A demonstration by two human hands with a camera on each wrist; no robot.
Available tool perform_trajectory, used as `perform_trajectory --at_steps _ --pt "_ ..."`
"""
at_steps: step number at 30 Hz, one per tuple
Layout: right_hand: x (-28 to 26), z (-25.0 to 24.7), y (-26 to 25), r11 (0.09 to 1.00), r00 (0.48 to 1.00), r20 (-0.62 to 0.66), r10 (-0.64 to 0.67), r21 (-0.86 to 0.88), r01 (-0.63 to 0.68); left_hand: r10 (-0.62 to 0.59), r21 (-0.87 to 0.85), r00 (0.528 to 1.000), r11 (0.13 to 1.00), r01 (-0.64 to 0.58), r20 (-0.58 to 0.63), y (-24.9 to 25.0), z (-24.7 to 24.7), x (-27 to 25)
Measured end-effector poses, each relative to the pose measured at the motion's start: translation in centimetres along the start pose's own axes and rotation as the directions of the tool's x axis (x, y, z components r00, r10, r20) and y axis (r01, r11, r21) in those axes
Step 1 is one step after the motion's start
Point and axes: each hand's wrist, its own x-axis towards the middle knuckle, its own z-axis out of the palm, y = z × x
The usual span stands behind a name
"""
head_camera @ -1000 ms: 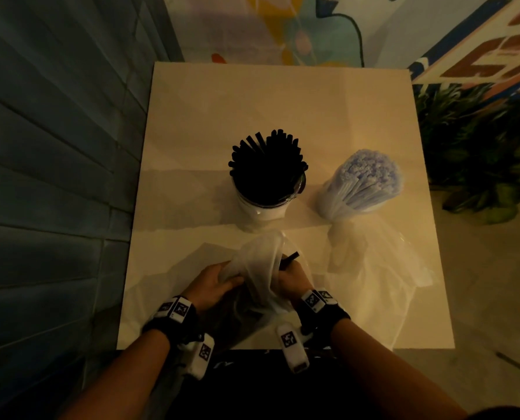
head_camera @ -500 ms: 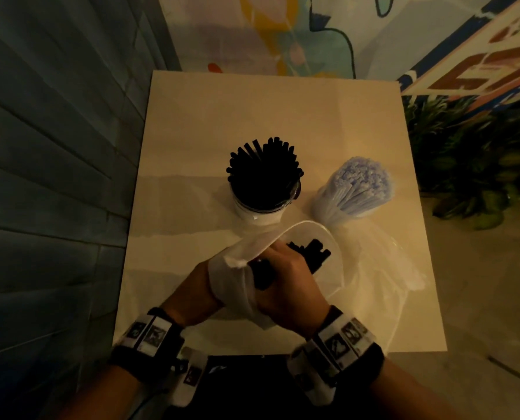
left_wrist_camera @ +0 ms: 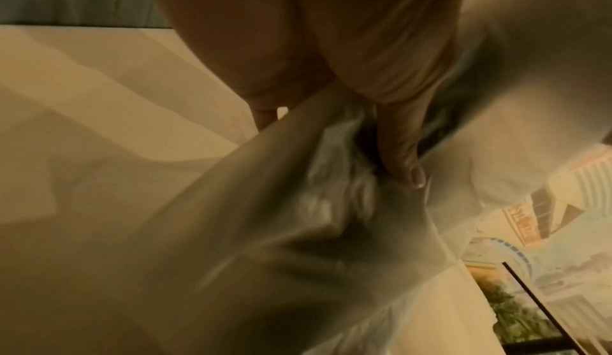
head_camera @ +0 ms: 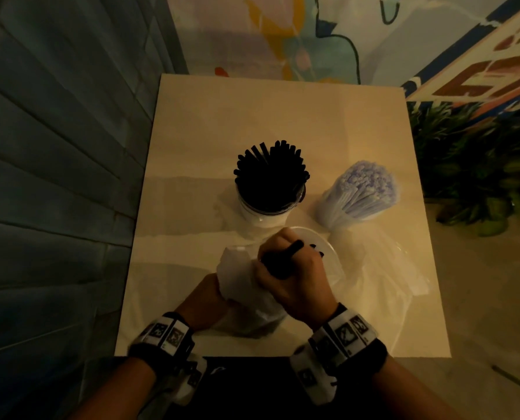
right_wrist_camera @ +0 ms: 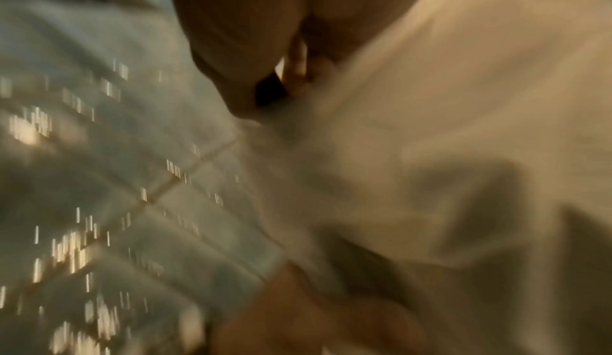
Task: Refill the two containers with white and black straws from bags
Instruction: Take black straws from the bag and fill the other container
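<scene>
Head: right hand clenched round a bundle of black straws, drawn farther out of the bag than half a second ago; next stop, I judge, the black-straw container at 12 o'clock (white straws at 1 o'clock). Left hand grasps the bag.

Left wrist: fingers pinch bunched plastic.

Right wrist: blurred; fist round something dark.

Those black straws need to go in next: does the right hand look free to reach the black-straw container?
Probably yes. The right hand grips a bundle of black straws just in front of the container, with nothing between them. The container looks packed, though.
</scene>
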Motion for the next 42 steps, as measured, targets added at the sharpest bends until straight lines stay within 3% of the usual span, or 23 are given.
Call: perform_trajectory --at_steps 1,4,8,11,15,16,20,24,31,34,38,42 --pt "0.4 -0.3 -0.5 1.000 0.999 -0.049 -0.014 -0.005 0.014 0.057 0.022 0.998 0.998 -0.058 0.028 0.0 -0.3 -0.1" --pt "0.1 0.1 -0.4 0.996 0.989 -0.127 0.070 0.060 -0.063 0.006 -0.045 1.000 0.999 -0.007 -0.005 1.1 -0.5 -0.2" --pt "-0.6 1.2 0.5 0.954 0.961 -0.014 0.276 0.130 -0.272 0.030 0.035 0.999 0.999 -0.029 -0.034 1.3 0.2 0.1" --pt "-1.1 2.4 1.4 0.954 0.959 0.064 0.276 0.101 -0.282 0.038 0.075 0.999 0.996 -0.039 0.007 0.9 0.3 0.0" --pt "-0.7 2.7 0.9 0.923 0.952 0.055 0.300 0.235 -0.304 -0.009 0.133 0.999 0.991 0.005 0.033 1.1 0.4 -0.2" --pt "-0.5 2.6 0.6 0.911 0.952 0.022 0.306 0.283 -0.300 -0.027 0.159 0.997 0.987 0.017 0.065 1.1 0.3 -0.2" --pt "0.8 2.0 0.1 0.865 0.944 -0.093 0.316 0.436 -0.246 -0.022 -0.051 1.000 0.998 0.021 -0.012 -0.8 0.0 -0.1" --pt "1.7 1.2 0.3 0.835 0.911 -0.147 0.385 0.476 -0.276 -0.013 -0.020 1.000 1.000 0.013 0.000 -2.2 -0.4 0.3" --pt "2.8 0.0 1.4 0.757 0.867 -0.260 0.426 0.628 -0.184 -0.028 0.031 0.999 0.999 0.027 0.018 -3.0 -0.7 1.0" --pt "3.6 -0.9 1.5 0.784 0.859 -0.329 0.393 0.608 -0.126 -0.060 0.091 0.998 0.994 0.057 0.026 -3.8 -1.0 1.2" --pt "5.1 -3.0 0.7 0.836 0.857 -0.416 0.304 0.547 -0.031 -0.127 0.299 0.991 0.948 0.113 0.029 -5.5 -1.4 1.9" --pt "6.6 -5.5 -0.9 0.839 0.855 -0.477 0.205 0.535 0.098 -0.185 0.147 0.980 0.970 0.195 -0.079 -5.9 -1.9 1.7"
